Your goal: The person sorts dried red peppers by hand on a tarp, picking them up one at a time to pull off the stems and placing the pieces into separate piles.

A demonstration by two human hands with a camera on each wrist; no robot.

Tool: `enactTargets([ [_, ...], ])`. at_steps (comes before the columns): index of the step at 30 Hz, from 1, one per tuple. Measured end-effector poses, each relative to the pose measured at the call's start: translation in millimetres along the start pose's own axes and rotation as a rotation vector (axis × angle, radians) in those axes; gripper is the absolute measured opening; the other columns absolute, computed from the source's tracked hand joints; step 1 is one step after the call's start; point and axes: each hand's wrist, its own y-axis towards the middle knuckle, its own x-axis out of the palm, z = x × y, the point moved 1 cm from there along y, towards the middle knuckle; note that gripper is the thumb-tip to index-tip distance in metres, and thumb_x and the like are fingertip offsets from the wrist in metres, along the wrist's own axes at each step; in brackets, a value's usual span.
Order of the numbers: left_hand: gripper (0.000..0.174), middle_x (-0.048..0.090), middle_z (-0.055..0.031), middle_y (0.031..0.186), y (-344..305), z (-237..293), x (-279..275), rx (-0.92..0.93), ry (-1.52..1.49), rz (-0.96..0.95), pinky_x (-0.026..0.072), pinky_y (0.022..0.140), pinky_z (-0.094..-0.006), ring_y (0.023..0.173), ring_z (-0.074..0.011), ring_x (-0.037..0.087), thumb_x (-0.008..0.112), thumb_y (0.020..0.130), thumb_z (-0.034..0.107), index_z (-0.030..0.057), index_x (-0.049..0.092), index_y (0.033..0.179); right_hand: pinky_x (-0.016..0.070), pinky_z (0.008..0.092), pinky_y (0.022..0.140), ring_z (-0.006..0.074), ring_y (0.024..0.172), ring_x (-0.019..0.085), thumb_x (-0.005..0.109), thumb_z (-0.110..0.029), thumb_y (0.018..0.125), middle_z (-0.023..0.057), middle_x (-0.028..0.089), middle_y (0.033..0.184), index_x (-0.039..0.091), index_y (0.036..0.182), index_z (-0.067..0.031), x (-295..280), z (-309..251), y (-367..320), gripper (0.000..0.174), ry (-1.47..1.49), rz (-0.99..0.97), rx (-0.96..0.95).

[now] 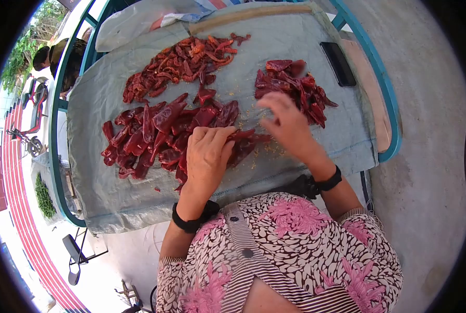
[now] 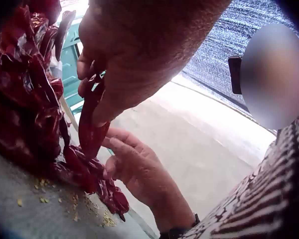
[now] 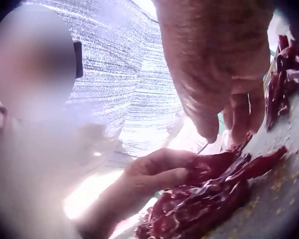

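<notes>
Large, glossy dark red dried chili peppers (image 1: 165,117) lie in a heap on a grey woven sheet (image 1: 295,148). My left hand (image 1: 208,151) is at the near right side of this heap, and its thumb and fingers pinch a dried chili pepper (image 2: 92,122). Apart from it, to the right, my right hand (image 1: 293,130) hovers over the sheet with its fingers loosely extended and nothing between the fingers and thumb (image 3: 207,127). Just beyond the right hand is a smaller pile of flattened chili pieces (image 1: 290,86), one of them blurred at its top.
Behind the big heap lies a pile of brighter, shrivelled chilies (image 1: 183,65). A black phone (image 1: 338,63) rests at the sheet's right side. Yellow seeds (image 1: 254,117) are scattered between the piles. A teal metal frame (image 1: 381,88) rims the work surface.
</notes>
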Motion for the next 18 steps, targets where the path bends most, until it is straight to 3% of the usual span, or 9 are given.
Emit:
enactTargets([
  [3, 0.039, 0.07, -0.0086, 0.117, 1, -4, 0, 0.032, 0.02, 0.041, 0.0468, 0.098, -0.0423, 0.113, -0.0328, 0.059, 0.077, 0.081, 0.003, 0.0078, 0.071, 0.119, 0.0576, 0.0386, 0.08, 0.0305, 0.103, 0.067, 0.072, -0.014, 0.092, 0.0131, 0.057, 0.141, 0.06, 0.135, -0.0136, -10, 24, 14, 0.045, -0.187, 0.079, 0.114],
  [6, 0.039, 0.068, -0.0075, 0.124, 1, -4, 3, 0.026, 0.085, 0.075, 0.0453, 0.1, -0.0449, 0.119, -0.0338, 0.057, 0.077, 0.081, 0.003, 0.0091, 0.071, 0.119, 0.0579, 0.0425, 0.08, 0.0338, 0.105, 0.068, 0.071, -0.021, 0.094, 0.0114, 0.06, 0.138, 0.057, 0.139, -0.015, -7, 41, 30, 0.048, -0.365, 0.036, 0.149],
  [9, 0.041, 0.065, -0.0078, 0.129, -1, -4, 3, 0.027, 0.089, 0.056, 0.0441, 0.103, -0.0474, 0.122, -0.0352, 0.055, 0.077, 0.081, 0.002, 0.0102, 0.071, 0.12, 0.0572, 0.0458, 0.08, 0.0361, 0.105, 0.069, 0.07, -0.026, 0.094, 0.0097, 0.062, 0.136, 0.058, 0.139, -0.0151, -5, 47, 34, 0.048, -0.494, -0.173, 0.217],
  [12, 0.04, 0.065, -0.0084, 0.128, -2, -5, -1, 0.034, 0.066, 0.08, 0.0449, 0.102, -0.0461, 0.123, -0.0344, 0.056, 0.076, 0.082, 0.002, 0.0097, 0.071, 0.12, 0.0574, 0.0428, 0.082, 0.0346, 0.101, 0.07, 0.07, -0.023, 0.096, 0.0086, 0.067, 0.128, 0.063, 0.134, -0.0146, -5, 48, 26, 0.04, -0.375, -0.104, 0.174],
  [15, 0.045, 0.064, -0.0102, 0.13, -1, -11, -1, 0.039, 0.004, 0.073, 0.0463, 0.102, -0.045, 0.123, -0.0347, 0.056, 0.077, 0.082, 0.004, 0.0091, 0.069, 0.126, 0.0571, 0.0419, 0.077, 0.0331, 0.094, 0.071, 0.072, -0.018, 0.094, 0.0116, 0.07, 0.11, 0.067, 0.121, -0.0098, -6, 37, 20, 0.028, -0.175, 0.093, 0.131],
  [18, 0.051, 0.063, -0.012, 0.133, 7, -2, 3, 0.022, -0.108, 0.127, 0.0475, 0.101, -0.0441, 0.12, -0.0353, 0.057, 0.077, 0.083, 0.004, 0.0085, 0.065, 0.133, 0.0561, 0.0385, 0.08, 0.0303, 0.094, 0.07, 0.071, -0.015, 0.095, 0.012, 0.071, 0.107, 0.069, 0.119, -0.0077, -5, 14, 9, 0.025, 0.111, 0.008, 0.055],
])
